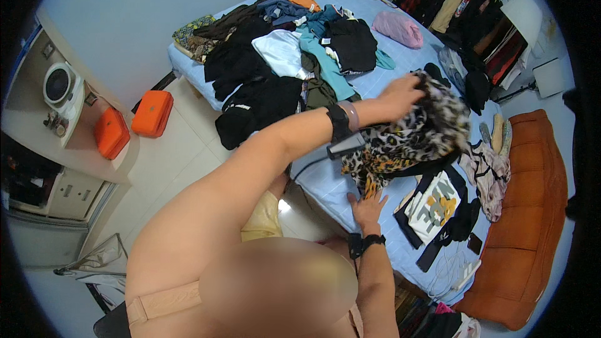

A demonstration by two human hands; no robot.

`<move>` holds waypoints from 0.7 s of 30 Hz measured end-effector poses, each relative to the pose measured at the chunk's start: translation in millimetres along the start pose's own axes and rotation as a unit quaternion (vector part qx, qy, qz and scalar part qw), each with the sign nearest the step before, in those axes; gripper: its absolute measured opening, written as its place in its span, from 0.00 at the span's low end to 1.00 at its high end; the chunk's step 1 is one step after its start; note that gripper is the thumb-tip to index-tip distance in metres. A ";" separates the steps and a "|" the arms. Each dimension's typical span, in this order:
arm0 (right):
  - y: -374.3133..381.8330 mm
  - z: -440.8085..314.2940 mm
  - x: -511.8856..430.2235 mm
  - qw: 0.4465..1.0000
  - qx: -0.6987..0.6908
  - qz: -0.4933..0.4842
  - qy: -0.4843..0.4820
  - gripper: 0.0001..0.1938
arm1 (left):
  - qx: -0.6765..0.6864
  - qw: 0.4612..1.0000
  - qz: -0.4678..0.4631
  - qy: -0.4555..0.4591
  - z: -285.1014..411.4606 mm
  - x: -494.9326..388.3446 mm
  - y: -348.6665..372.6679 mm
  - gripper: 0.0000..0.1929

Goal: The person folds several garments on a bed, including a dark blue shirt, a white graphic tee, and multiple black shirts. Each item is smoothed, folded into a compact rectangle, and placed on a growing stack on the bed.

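Observation:
A leopard-print garment (413, 136), black and white with orange patches, lies bunched over the blue bedsheet (324, 188) and is partly blurred. My left hand (401, 96) reaches across from the left and grips its upper part, with the fingertips partly hidden in the fabric. Below its lower orange edge, my right hand (368, 209) rests palm down near the bed's edge, fingers spread. Whether the right fingertips touch the fabric I cannot tell. Just right of that hand lies a white printed shirt (434, 206) on black clothing. Both wrists wear black straps.
A large heap of clothes (281, 56) covers the bed's far left part. Beyond it lies a pink rolled bundle (398, 29). An orange-brown headboard (526, 216) borders the right side, near a phone (474, 244) and white cables (443, 272). Orange cases (152, 113) stand at the left.

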State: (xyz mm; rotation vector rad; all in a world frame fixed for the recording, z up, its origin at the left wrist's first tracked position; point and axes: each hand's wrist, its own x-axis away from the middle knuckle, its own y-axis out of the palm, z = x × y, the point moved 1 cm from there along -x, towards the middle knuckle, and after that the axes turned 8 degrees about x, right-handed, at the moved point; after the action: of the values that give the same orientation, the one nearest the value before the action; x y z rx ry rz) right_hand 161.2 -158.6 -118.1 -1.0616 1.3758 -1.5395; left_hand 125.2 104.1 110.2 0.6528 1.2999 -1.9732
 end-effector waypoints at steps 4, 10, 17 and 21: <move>-16.4 -9.4 1.7 0.999 0.037 0.038 0.001 0.39 | -0.289 0.947 -0.137 -0.043 -125.9 47.7 5.0 0.25; -17.6 -9.8 -0.4 0.998 0.066 -0.010 0.019 0.39 | -0.398 0.901 -0.157 -0.071 -238.0 69.2 -1.9 0.12; -9.4 -8.6 -1.5 0.999 0.037 0.006 0.026 0.39 | 0.100 0.922 0.086 -0.365 -233.5 78.9 -34.6 0.16; -6.9 -7.7 1.9 0.997 0.025 0.069 0.011 0.40 | 0.475 0.729 -0.071 -0.487 -92.9 198.1 17.4 0.15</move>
State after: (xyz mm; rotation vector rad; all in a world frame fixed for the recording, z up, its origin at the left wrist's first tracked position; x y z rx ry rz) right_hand 153.1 -157.2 -111.5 -0.9033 1.3894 -1.4800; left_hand 14.5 133.3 -77.0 -0.1598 -0.3761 -2.4626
